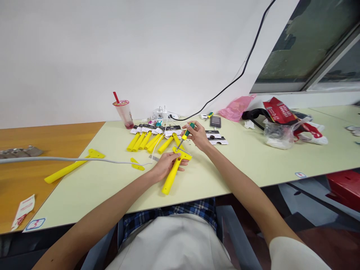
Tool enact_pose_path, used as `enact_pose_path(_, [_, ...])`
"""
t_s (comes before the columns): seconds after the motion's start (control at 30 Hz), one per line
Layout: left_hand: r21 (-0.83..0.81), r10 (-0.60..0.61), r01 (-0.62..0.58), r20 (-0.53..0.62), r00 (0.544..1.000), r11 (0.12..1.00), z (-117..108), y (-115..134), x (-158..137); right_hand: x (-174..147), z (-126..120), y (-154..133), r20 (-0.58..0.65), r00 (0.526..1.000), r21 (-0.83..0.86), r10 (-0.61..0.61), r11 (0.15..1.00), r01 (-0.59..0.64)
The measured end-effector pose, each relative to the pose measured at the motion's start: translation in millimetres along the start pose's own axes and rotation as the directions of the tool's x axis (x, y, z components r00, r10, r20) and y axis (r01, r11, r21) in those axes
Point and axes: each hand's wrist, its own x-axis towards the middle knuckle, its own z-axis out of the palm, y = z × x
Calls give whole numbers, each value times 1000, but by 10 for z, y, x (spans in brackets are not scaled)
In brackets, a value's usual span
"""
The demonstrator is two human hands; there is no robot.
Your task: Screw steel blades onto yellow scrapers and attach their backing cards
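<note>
The left hand [166,165], fingers curled closed, grips a yellow scraper [173,173] over the middle of the pale table's [250,155] front edge, handle pointing toward the person. The right hand [199,135], fingers pinched together, holds a green-and-yellow screwdriver [190,129] slanting down, its tip at the scraper's head. Left of the hands lies a loose yellow piece [137,164]; another scraper [69,170] crosses the table's left edge. Toward the back edge, yellow handles [144,140] lie in a row; a cup [123,113] stands near the back-left corner.
</note>
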Motion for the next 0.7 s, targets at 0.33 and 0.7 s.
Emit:
enact_pose_path(0.33, [3, -15, 15, -20, 1000, 1000, 35, 37, -8, 3, -43, -68, 56, 997, -19, -61, 998, 62])
enact_pose_path(0.7, [5, -6, 6, 17, 1000, 1000, 5, -5, 10, -24, 1, -76, 65, 996, -24, -54, 998, 56])
